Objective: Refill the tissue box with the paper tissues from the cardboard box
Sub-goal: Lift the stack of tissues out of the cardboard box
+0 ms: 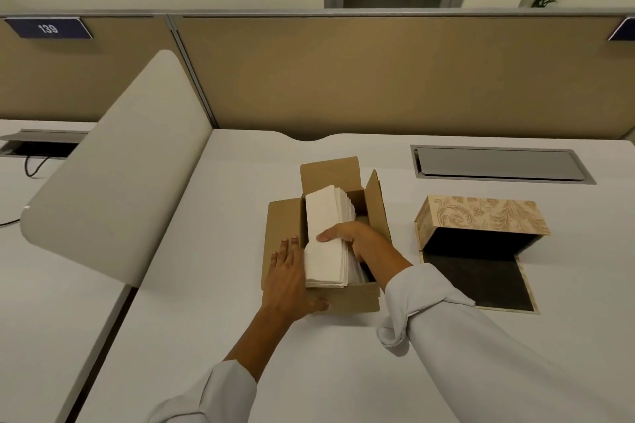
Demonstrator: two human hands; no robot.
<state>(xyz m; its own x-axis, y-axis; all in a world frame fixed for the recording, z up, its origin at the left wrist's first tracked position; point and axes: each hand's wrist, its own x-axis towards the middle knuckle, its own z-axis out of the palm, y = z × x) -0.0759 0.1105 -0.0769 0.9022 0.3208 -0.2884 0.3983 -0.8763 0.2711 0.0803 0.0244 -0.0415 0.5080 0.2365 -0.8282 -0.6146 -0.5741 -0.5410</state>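
An open brown cardboard box stands mid-desk with its flaps spread. A thick stack of white paper tissues sticks up out of it, tilted. My right hand is shut on the stack, thumb across its top face and fingers down its right side inside the box. My left hand presses flat on the box's left flap and front corner, thumb on the front wall. To the right lies the patterned beige tissue box on its side, its dark inside showing and its bottom flap folded open onto the desk.
The white desk is bounded by a tan partition wall behind and a rounded beige divider on the left. A grey cable hatch is set in the desk behind the tissue box. A neighbouring desk with a cable lies far left.
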